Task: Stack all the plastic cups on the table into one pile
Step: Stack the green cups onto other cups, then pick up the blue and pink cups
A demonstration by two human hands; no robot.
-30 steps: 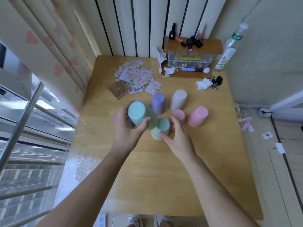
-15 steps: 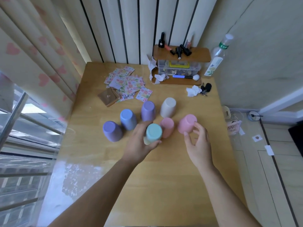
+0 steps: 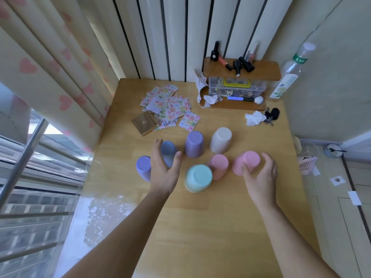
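Left hand (image 3: 163,169) left of frame centre, fingers spread and curved over the upside-down blue plastic cup (image 3: 168,150), thumb on its right side; not closed on it, whether it touches the cup cannot be told. Right hand (image 3: 259,177) right of centre, fingers wrapped around the lower side of the upside-down light pink plastic cup (image 3: 248,162), thumb on its left, fingers on its right, grasping it while it sits on the light wooden table (image 3: 200,227). Between the hands, just below frame centre, the mint-green plastic cup (image 3: 198,177) sits upside down on top of a pale yellow cup (image 3: 192,190), only the yellow rim showing under it. Just beside it on the upper right, touching or nearly so, the salmon-pink plastic cup (image 3: 218,165), upside down. Left of the left hand, partly hidden by it, the periwinkle plastic cup (image 3: 143,166), upside down. Above centre, the purple plastic cup (image 3: 194,144) and to its right the beige plastic cup (image 3: 221,142), both upside down, apart from each other. Further up the frame, a scatter of small colourful patterned packets (image 3: 170,106) with a brown square wallet (image 3: 144,123) at its lower left. Upper right, a small wooden shelf (image 3: 241,71) with nail polish bottles on top and a clear plastic box (image 3: 236,88) under it, a blue-handled brush (image 3: 244,99) in front. Crumpled white tissue (image 3: 255,118) and black keys (image 3: 272,115) right of that. Clear plastic bottle (image 3: 289,77) in the far right corner.
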